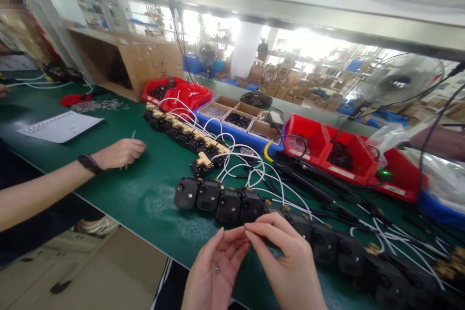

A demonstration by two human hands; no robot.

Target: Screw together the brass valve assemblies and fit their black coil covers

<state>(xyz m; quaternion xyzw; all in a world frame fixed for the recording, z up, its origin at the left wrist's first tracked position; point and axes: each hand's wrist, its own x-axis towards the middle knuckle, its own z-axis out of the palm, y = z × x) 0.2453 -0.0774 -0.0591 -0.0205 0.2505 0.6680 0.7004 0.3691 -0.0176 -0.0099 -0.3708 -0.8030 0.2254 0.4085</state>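
Observation:
My left hand (218, 264) is cupped, palm up, at the front edge of the bench. In its palm lie small metal screws (217, 268). Thumb and forefinger of my right hand (279, 247) pinch together at the left fingertips; whatever they hold is too small to make out. Just behind both hands runs a row of black box-shaped units (228, 206) with brass fittings and white cables (261, 169). A single black unit with a brass tee fitting (204, 160) stands behind that row, near a second line of brass-topped units (181, 128).
At left, a co-worker's hand (121, 153) holds a thin stick beside a spiral notebook (61, 126). Red bins (341, 174), a blue divided tray (236, 138) and a cardboard box (152, 58) line the back. A metal shelf beam (232, 2) crosses overhead.

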